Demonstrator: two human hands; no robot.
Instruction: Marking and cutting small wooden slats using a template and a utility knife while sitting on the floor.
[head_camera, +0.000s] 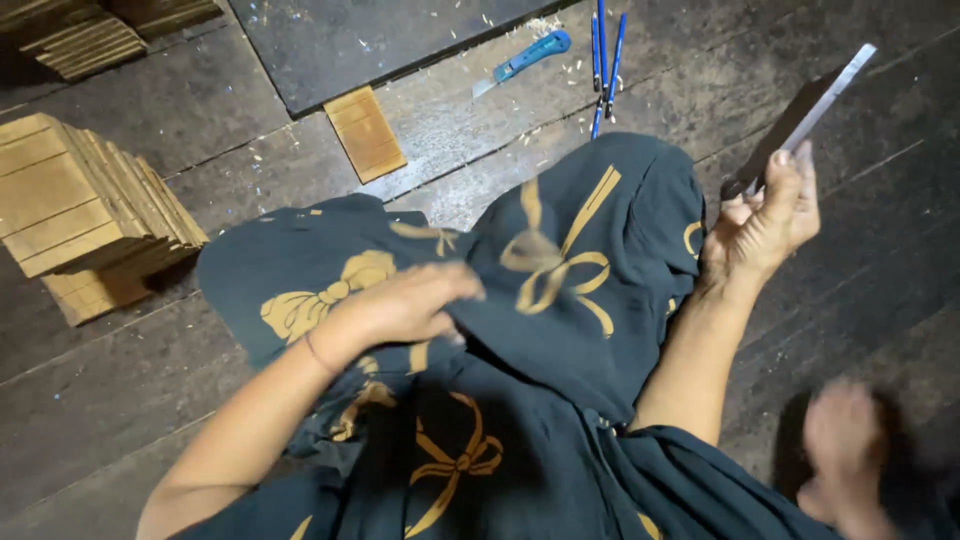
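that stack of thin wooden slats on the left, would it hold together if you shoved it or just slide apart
The stack of wooden slats would probably slide apart: its layers already fan out unevenly toward the right edge. Each slat looks flat, thin and stiff, so likely light and rigid singly. Nothing visibly binds them, and the plank floor looks rough, so the bottom pieces may drag.

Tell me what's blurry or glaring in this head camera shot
Head view: the left hand is slightly smeared at the fingers; a foot at the lower right is heavily motion-blurred. The flat blade in the right hand catches a bright glare along its edge. Light falls from above, the lower corners dim; the wood stack and knife stay sharp.
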